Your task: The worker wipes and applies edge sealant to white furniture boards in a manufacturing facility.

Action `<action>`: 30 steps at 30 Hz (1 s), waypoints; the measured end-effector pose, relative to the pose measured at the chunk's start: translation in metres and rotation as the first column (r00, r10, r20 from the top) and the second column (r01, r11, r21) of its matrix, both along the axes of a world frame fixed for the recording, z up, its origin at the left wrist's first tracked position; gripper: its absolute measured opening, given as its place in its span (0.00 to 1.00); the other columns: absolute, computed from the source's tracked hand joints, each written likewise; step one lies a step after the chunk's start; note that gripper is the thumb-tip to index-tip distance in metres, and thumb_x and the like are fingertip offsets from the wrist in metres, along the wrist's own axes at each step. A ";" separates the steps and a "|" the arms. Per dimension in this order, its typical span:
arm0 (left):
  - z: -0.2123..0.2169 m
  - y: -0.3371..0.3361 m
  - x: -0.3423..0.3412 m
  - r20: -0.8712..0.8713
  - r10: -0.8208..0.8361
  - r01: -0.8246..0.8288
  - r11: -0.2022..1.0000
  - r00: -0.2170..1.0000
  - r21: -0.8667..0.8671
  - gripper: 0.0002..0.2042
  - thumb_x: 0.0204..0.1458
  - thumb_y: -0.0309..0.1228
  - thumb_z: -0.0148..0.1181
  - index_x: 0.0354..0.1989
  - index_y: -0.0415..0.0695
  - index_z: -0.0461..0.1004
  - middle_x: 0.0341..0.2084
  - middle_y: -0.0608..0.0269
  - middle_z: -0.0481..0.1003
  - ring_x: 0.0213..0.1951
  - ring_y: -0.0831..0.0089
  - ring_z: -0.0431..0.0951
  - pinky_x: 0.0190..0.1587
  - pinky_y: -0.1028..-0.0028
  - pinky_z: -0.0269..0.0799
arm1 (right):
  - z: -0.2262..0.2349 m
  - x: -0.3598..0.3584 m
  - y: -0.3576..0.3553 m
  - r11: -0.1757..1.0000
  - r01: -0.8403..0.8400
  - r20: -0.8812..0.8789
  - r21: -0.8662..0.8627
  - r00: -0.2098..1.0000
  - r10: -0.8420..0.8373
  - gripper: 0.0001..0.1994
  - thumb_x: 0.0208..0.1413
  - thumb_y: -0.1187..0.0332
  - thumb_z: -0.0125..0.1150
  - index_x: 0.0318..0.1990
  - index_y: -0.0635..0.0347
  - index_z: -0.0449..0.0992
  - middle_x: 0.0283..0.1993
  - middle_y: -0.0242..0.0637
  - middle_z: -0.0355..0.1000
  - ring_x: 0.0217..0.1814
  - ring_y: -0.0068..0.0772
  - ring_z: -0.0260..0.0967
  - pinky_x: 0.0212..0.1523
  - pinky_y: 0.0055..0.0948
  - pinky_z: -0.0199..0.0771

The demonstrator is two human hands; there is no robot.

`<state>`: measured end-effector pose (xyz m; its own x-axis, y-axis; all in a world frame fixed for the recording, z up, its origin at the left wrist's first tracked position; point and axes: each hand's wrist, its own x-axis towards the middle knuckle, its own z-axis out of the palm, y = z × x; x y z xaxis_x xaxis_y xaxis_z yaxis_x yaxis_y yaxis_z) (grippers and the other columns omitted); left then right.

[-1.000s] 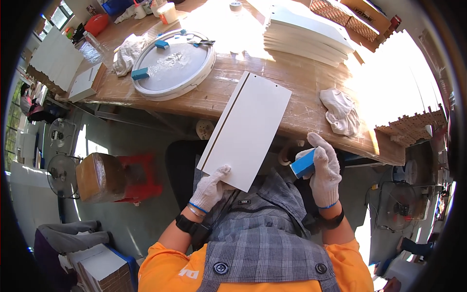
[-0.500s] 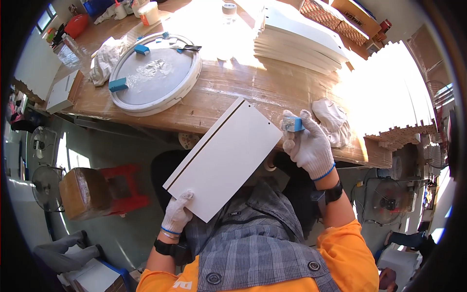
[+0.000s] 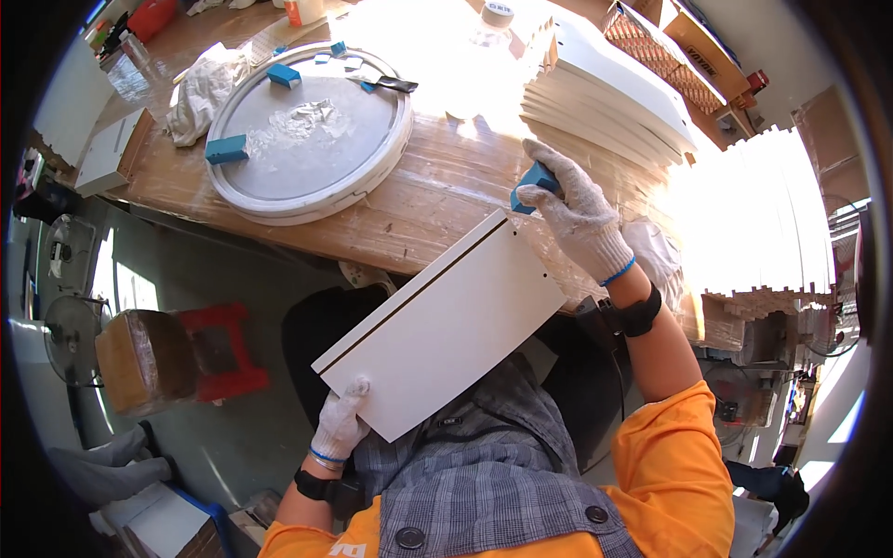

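My gloved left hand (image 3: 342,418) grips the near left corner of a white board (image 3: 446,330), its thumb lying on the face. The board is tilted across my lap, with a dark groove along its far long edge and small holes at its far right end. In my gloved right hand (image 3: 581,209) a blue sanding block (image 3: 537,186) is pinched between thumb and fingers. That hand is raised above the table's front edge, beyond the board's far end and apart from it.
A round white lid-like tray (image 3: 223,191) with white paste, blue blocks and a dark scraper (image 3: 395,85) stands on the table (image 3: 446,186). White boards are stacked (image 3: 605,102) at the back, more (image 3: 763,205) at right. Crumpled cloths (image 3: 205,93) lie about. A red stool (image 3: 237,353) stands left.
My right hand has lifted and moved away with the blue block, which has turned in its grip. The board has swung slightly, its far end shifting right. The view has shifted a little.
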<state>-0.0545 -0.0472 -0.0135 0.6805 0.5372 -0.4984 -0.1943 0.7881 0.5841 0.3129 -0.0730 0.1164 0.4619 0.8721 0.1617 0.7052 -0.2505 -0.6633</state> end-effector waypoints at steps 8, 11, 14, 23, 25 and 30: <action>-0.005 -0.002 -0.001 -0.029 0.024 -0.024 1.000 0.999 -0.018 0.27 0.53 0.36 0.60 0.58 0.38 0.60 0.48 0.58 0.69 0.50 0.65 0.72 0.52 0.65 0.71 | -0.011 0.002 0.011 0.993 -0.109 0.025 0.036 0.994 0.108 0.21 0.57 0.77 0.56 0.59 0.60 0.67 0.42 0.34 0.67 0.42 0.24 0.65 0.47 0.23 0.69; -0.007 -0.002 -0.002 -0.018 0.035 -0.035 0.999 0.999 -0.017 0.26 0.54 0.34 0.60 0.58 0.38 0.60 0.49 0.58 0.69 0.50 0.66 0.72 0.52 0.65 0.71 | -0.007 0.000 0.013 0.984 -0.156 0.130 0.082 0.981 0.144 0.21 0.56 0.77 0.56 0.58 0.58 0.67 0.40 0.38 0.68 0.42 0.27 0.68 0.46 0.25 0.70; -0.008 -0.004 -0.003 -0.050 0.026 -0.026 1.000 0.998 0.003 0.26 0.53 0.33 0.57 0.59 0.39 0.60 0.50 0.57 0.69 0.51 0.64 0.72 0.54 0.64 0.70 | -0.009 0.000 0.013 0.977 -0.177 0.213 0.121 0.966 0.148 0.22 0.53 0.75 0.59 0.57 0.54 0.69 0.40 0.41 0.70 0.42 0.36 0.70 0.45 0.30 0.72; -0.008 -0.004 -0.004 -0.014 0.037 -0.037 0.999 0.999 -0.004 0.24 0.54 0.33 0.59 0.58 0.39 0.61 0.48 0.59 0.69 0.50 0.67 0.72 0.52 0.67 0.71 | -0.009 -0.001 0.012 0.960 -0.251 0.338 0.125 0.920 0.196 0.25 0.48 0.71 0.66 0.57 0.49 0.69 0.35 0.37 0.70 0.38 0.41 0.69 0.40 0.35 0.73; -0.010 -0.004 -0.005 -0.038 0.034 -0.033 0.999 0.999 0.002 0.25 0.53 0.33 0.58 0.59 0.39 0.60 0.49 0.58 0.69 0.50 0.65 0.72 0.53 0.65 0.71 | -0.009 -0.002 0.012 0.948 -0.290 0.373 0.128 0.900 0.225 0.26 0.48 0.71 0.66 0.57 0.49 0.69 0.35 0.37 0.70 0.38 0.41 0.69 0.39 0.35 0.73; -0.006 -0.004 -0.002 -0.068 0.028 -0.027 1.000 0.997 0.013 0.26 0.52 0.33 0.57 0.59 0.39 0.60 0.50 0.57 0.69 0.51 0.63 0.72 0.54 0.64 0.70 | -0.010 -0.001 0.012 0.954 -0.283 0.349 0.101 0.908 0.232 0.26 0.48 0.71 0.66 0.57 0.49 0.69 0.35 0.37 0.71 0.39 0.41 0.70 0.40 0.35 0.73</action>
